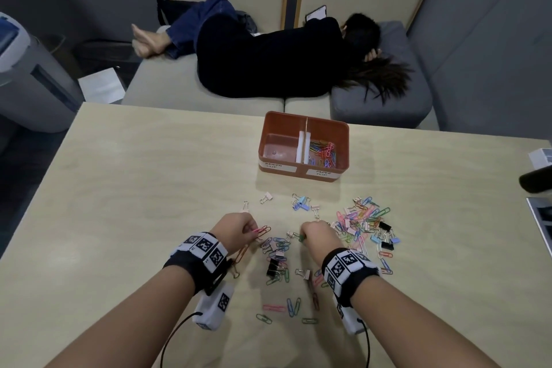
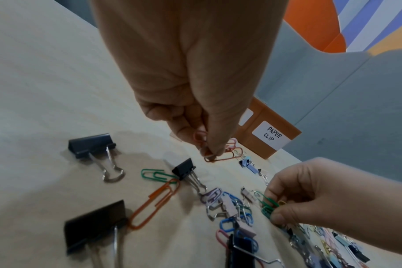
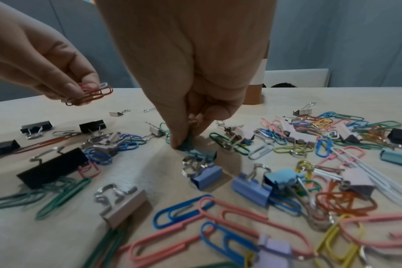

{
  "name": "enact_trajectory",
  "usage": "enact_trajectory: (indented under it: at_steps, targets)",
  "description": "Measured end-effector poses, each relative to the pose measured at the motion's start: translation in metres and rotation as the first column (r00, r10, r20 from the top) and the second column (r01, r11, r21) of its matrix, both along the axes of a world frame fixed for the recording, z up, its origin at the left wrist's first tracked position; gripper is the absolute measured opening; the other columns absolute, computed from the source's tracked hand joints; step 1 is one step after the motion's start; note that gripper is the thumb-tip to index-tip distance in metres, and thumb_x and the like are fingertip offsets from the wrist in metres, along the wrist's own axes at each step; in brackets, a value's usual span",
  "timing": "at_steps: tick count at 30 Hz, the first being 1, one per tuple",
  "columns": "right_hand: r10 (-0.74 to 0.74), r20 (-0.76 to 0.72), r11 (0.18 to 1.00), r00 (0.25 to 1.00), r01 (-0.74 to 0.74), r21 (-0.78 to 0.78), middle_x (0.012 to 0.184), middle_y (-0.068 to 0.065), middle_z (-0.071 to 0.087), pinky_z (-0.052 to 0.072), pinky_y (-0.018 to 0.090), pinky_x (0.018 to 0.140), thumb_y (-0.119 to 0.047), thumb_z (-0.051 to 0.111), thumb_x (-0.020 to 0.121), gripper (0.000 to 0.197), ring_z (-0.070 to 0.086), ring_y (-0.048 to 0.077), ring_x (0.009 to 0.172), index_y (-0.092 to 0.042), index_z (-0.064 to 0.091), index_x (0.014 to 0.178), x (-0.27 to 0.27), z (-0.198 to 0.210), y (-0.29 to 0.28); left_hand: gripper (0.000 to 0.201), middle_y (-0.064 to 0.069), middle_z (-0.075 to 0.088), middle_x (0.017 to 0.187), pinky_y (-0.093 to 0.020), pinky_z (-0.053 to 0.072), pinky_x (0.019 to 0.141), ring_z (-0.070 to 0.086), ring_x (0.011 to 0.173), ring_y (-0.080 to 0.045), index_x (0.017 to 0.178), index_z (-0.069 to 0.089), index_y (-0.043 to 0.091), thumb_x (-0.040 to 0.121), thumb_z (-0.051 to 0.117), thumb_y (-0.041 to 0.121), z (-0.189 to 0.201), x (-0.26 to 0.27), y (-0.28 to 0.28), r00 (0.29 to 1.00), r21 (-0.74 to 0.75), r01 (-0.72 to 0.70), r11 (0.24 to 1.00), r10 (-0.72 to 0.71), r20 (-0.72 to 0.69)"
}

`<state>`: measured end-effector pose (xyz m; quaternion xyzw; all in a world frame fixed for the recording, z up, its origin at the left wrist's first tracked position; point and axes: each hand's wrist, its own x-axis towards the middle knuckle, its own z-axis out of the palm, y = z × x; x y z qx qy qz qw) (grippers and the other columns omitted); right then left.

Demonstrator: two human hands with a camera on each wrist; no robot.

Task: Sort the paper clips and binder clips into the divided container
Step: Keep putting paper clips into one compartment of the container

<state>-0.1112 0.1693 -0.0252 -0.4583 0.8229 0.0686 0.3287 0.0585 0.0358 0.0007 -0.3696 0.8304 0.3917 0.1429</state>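
The left hand (image 1: 237, 228) hovers just above the counter (image 1: 149, 188), its fingers (image 2: 215, 145) curled and pinching a small bunch of red and pink paper clips (image 1: 263, 231) by one end, so the loops stick out to the right. The right hand (image 1: 316, 234) reaches down near the middle of the scattered pile, its fingers (image 3: 179, 139) closed on a few green paper clips (image 2: 267, 205) right at the counter surface; a yellow one seems caught among them.

The divided container (image 1: 343, 143) is an orange box that stands farther back on the counter, well apart from both hands. A white divider (image 1: 302, 145) splits it in two. The right half, labelled "PAPER CLIP", holds a heap of coloured paper clips (image 1: 324, 152). The left half, labelled "BINDER CLIP", shows only a bare floor.

Loose clips lie spread across the counter between the hands and the box. The thickest heap (image 1: 366, 224), paper clips mixed with pastel and black binder clips, sits to the right of the right hand. A smaller cluster lies between the hands, with a black binder clip (image 1: 273, 267) in it. A few pale binder clips (image 1: 265, 197) lie apart, nearer the box, and several single paper clips (image 1: 294, 306) lie close to the forearms.

Beyond the counter, a person in dark clothes (image 1: 268, 60) lies on a bench.
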Motion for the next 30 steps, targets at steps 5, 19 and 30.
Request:
enact_trajectory:
  at_steps: [5,19,30]
  targets:
    - [-0.057,0.08,0.995,0.995,0.062,-0.072,0.105,0.01,0.067,0.052,0.035,0.09,-0.003,0.053,0.086,0.021,0.063,0.026,0.097,-0.012,0.068,0.098,0.001,0.014,0.008,0.011,0.009,0.055,0.069,-0.013,0.035,0.056,0.049,0.066,-0.009,0.078,0.057,0.021,0.086,0.064,0.021,0.012,0.004,0.003,0.998,-0.033,-0.017,0.999,0.015,-0.055]
    - [-0.262,0.083,0.81,0.962,0.266,-0.523,0.091,0.003,0.068,0.047,0.025,0.082,-0.01,0.067,0.083,0.008,0.059,0.015,0.082,-0.013,0.069,0.09,-0.106,0.118,-0.034,0.003,0.003,0.059,0.072,-0.02,0.043,0.064,0.051,0.066,-0.012,0.084,0.063,0.014,0.085,0.063,0.017,0.083,-0.078,-0.022,0.953,-0.127,-0.089,0.988,0.047,-0.298]
    - [-0.348,0.231,0.721,0.908,0.417,-0.554,0.086,0.004,0.068,0.052,0.029,0.08,-0.007,0.067,0.082,0.018,0.064,0.02,0.081,-0.016,0.067,0.098,-0.154,0.083,-0.09,0.016,0.003,0.063,0.077,-0.018,0.042,0.063,0.057,0.074,-0.014,0.095,0.065,0.011,0.082,0.07,0.02,0.069,-0.193,-0.045,0.946,-0.109,-0.167,0.98,0.128,-0.297]
